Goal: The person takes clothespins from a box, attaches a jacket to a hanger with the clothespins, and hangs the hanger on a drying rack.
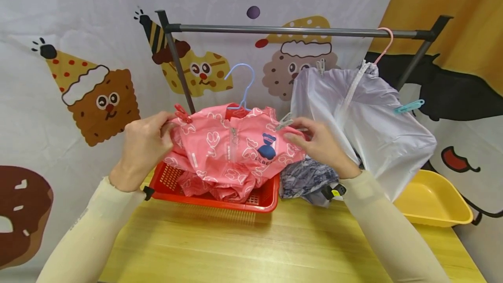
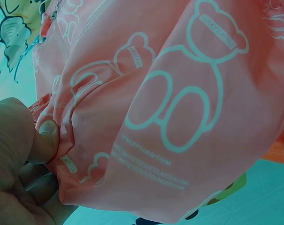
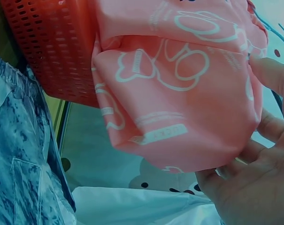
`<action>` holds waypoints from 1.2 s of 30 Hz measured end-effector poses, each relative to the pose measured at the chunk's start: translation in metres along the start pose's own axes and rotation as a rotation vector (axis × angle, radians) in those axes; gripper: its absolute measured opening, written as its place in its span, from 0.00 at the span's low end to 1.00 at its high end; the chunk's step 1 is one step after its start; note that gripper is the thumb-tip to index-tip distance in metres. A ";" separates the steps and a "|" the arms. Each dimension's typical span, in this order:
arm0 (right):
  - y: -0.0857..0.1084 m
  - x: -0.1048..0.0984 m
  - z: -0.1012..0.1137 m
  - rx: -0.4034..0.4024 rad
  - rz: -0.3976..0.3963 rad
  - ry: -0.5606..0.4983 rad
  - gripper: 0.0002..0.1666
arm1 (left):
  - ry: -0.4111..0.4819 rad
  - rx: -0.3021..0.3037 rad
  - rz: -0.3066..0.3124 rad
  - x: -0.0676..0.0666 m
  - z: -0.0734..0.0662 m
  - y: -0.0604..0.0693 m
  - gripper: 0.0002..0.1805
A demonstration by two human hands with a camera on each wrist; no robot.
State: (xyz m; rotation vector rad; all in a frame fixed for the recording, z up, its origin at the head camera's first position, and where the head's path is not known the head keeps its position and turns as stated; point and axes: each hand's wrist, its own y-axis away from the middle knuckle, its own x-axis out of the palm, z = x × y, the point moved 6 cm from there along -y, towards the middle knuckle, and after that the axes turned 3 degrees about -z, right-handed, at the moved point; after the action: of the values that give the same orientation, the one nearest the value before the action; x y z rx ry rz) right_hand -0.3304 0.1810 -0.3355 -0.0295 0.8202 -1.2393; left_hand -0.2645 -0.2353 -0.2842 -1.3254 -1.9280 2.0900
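A pink jacket (image 1: 212, 143) with white bear outlines and a zipper hangs on a blue hanger (image 1: 252, 83) above a red basket (image 1: 271, 204). My left hand (image 1: 141, 147) pinches the jacket's left side, its thumb (image 2: 47, 140) pressed into the folds. On the opposite side my right hand (image 1: 322, 143) grips the cloth near the sleeve, thumb in front and fingers behind. A red clothespin (image 1: 182, 114) sits at the left shoulder beside my left hand. Close to my right fingers, a grey clothespin (image 1: 284, 121) is on the right shoulder. The hanger's arms are hidden inside the jacket.
Behind stands a dark metal rack (image 1: 251, 29). A silvery garment (image 1: 326, 95) hangs there on a pink hanger (image 1: 387, 45), with a teal clothespin (image 1: 409, 106). Grey patterned cloth (image 1: 306, 180) lies right of the basket; a yellow tub (image 1: 432, 200) stands farther right on the wooden table (image 1: 251, 248).
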 end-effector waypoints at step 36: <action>-0.001 0.010 -0.006 -0.029 -0.108 0.053 0.11 | 0.092 -0.185 0.035 0.007 0.011 0.004 0.10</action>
State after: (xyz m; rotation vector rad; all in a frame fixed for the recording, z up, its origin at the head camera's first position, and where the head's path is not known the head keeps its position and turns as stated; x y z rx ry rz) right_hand -0.3337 0.1744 -0.3448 -0.0652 0.8922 -1.3342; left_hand -0.2731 -0.2415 -0.2930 -1.4696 -2.1175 1.8667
